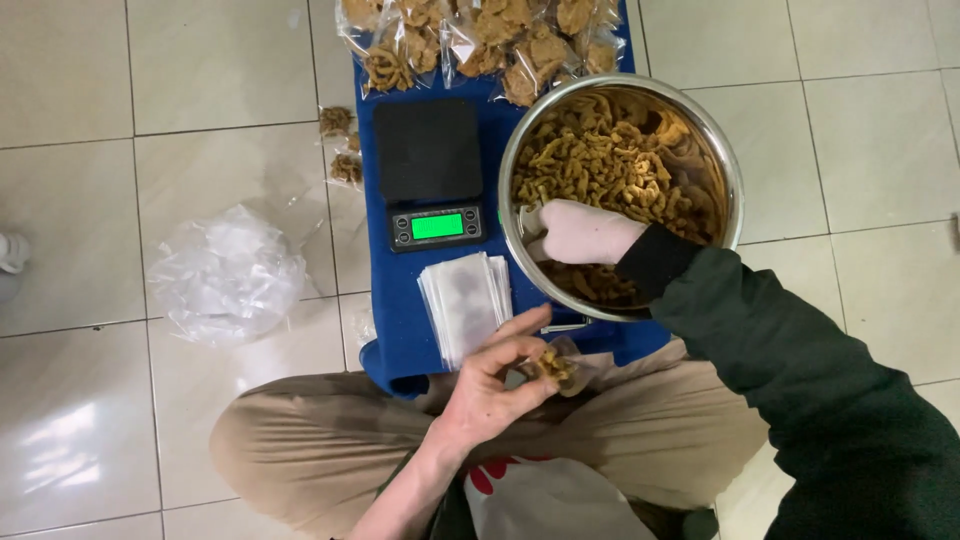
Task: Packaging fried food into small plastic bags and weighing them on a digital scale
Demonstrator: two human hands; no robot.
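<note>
My right hand (pixel 582 232), in a pale glove with a dark green sleeve, reaches into a steel bowl (pixel 729 158) full of brown fried snack pieces (pixel 600 160); its fingers are curled among the pieces. My left hand (pixel 493 385), bare, holds a small clear bag (pixel 560 366) with some snack pieces in it, above my lap. A stack of empty clear bags (pixel 466 303) lies just beyond the left hand on a blue cloth (pixel 400 330).
A black digital scale (pixel 430 170) with a lit green display sits on the cloth left of the bowl. Filled snack bags (pixel 480 40) lie at the far end. A crumpled clear plastic sheet (pixel 228 275) and a few loose snack pieces (pixel 340 145) lie on the tiled floor.
</note>
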